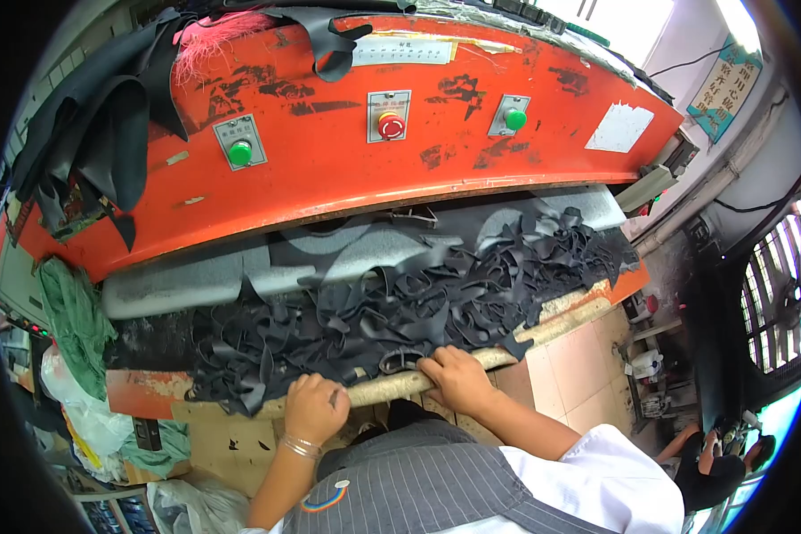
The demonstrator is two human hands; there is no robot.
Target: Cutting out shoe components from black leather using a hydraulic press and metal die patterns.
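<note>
A long beige rail with a worn surface runs along the front edge of the machine bed. My left hand is closed over it, and a bracelet circles that wrist. To its right, my right hand is wrapped round the same rail, with the thumb side towards the left hand. Just beyond both hands lies a wide heap of black leather-like offcuts, curled and tangled. Next to the right hand's fingers is a dark curved strip. The undersides of both grips are hidden.
An orange machine beam spans the far side, carrying two green buttons and a red one. A pale grey pad lies beneath it. Black sheets hang at left above plastic bags. Another person is at far right.
</note>
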